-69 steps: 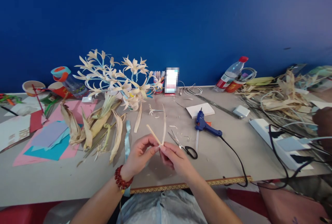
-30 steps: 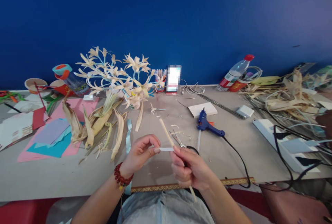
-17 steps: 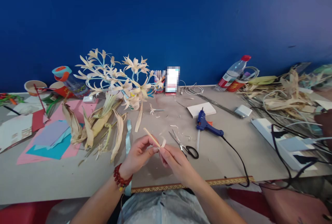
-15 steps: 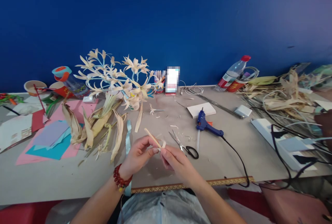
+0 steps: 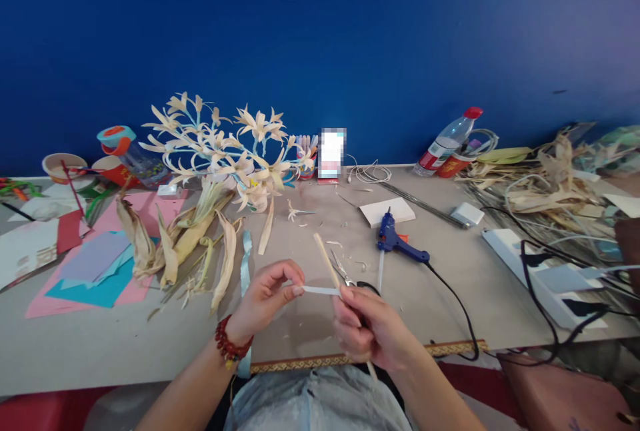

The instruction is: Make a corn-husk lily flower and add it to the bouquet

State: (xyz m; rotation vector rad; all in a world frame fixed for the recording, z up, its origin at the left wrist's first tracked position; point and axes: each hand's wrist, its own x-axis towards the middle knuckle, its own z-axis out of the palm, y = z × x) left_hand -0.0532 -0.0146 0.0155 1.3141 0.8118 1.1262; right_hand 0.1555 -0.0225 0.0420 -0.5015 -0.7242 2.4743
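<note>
My left hand (image 5: pixel 270 298) pinches one end of a narrow white strip (image 5: pixel 320 290), drawn straight across to my right hand. My right hand (image 5: pixel 370 328) is closed round a longer pale strip (image 5: pixel 326 259), perhaps corn husk, which points up and away. The white strip's other end meets it at the right fingertips. Just beyond that hand lie scissors (image 5: pixel 345 274), their black handles partly hidden by it. A light blue ribbon (image 5: pixel 245 261) runs down the table left of my left hand. Small husk scraps (image 5: pixel 361 266) lie near the scissors.
Husk flowers (image 5: pixel 240 164) on blue stems stand at the back. Corn husks (image 5: pixel 200 234) and coloured paper (image 5: pixel 100 258) lie left. A blue glue gun (image 5: pixel 400 241), its cord, a power strip (image 5: pixel 535 278), a bottle (image 5: pixel 450 141) and dried fibres (image 5: pixel 540 184) are right.
My right hand has moved right, away from my left, drawing the white strip out between them. The pale strip has moved right with it and now points more upright.
</note>
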